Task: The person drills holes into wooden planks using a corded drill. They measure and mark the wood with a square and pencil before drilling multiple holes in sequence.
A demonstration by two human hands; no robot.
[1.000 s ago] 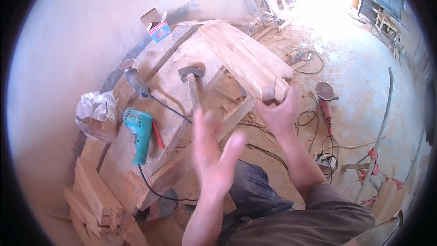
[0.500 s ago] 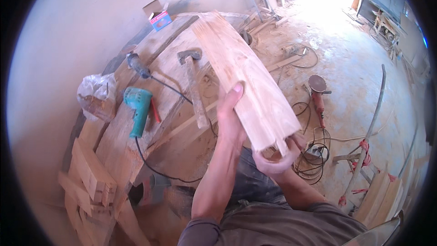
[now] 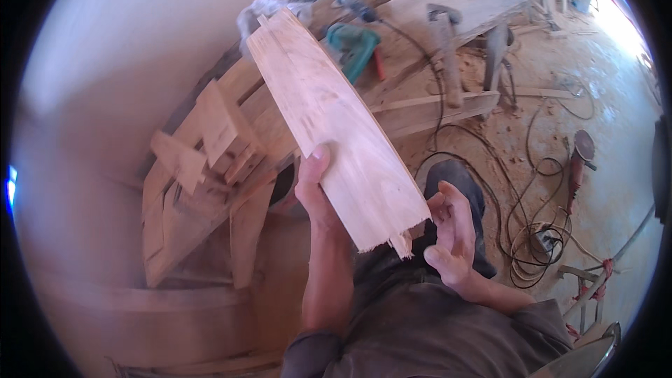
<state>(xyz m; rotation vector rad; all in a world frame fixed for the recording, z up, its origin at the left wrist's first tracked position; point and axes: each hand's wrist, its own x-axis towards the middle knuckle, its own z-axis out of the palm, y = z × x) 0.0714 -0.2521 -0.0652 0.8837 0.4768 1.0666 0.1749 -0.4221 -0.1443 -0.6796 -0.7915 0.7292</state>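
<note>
A second ago the wooden board (image 3: 336, 126) lay on the tabletop (image 3: 420, 21) beyond both hands; now it is lifted clear. The left hand (image 3: 315, 192) has closed on its left edge, while the right hand (image 3: 451, 238) has come open beside its splintered near end.

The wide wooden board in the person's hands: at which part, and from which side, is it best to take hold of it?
Probably the long smooth edges of the wooden board, near its lower half, one hand from each side. The left hand already clasps the left edge there, thumb on the face. The near end is splintered and jagged, so fingers should stay off it; the right hand lies open just beside that end.
</note>
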